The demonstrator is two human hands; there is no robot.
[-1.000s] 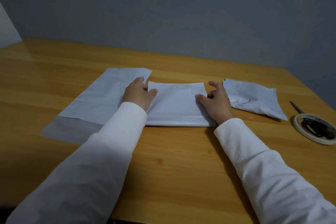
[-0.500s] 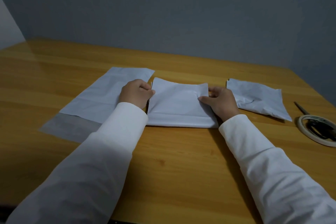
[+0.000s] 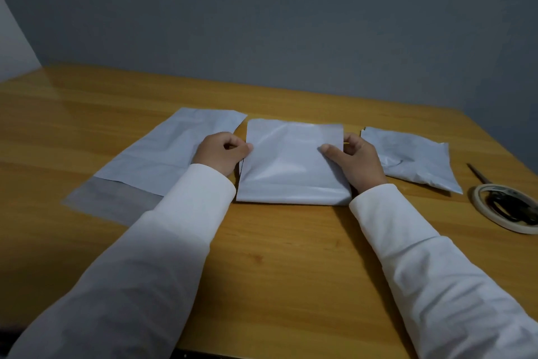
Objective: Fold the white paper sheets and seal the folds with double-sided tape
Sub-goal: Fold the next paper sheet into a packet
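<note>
- left hand (image 3: pixel 221 152) pinches left edge of folded sheet (image 3: pixel 291 163), fingers curled, thumb on top face
- right hand (image 3: pixel 353 159) grips right edge of same folded sheet, thumb lies flat on top, other fingers curl behind the edge
- folded sheet sits between the two hands, near fold flat on table (image 3: pixel 276 256), far flap lifted and slightly bowed
- flat sheet (image 3: pixel 171 152) lies just outside the left grip, partly under left hand and sleeve (image 3: pixel 163 242); its near strip looks greyer
- crumpled folded sheet (image 3: pixel 413 160) just outside the right grip, apart from the held sheet
- tape roll (image 3: pixel 503 207) further out past the right grip, near table edge
- scissors (image 3: pixel 480 173) lie across the tape roll, handles inside the ring
</note>
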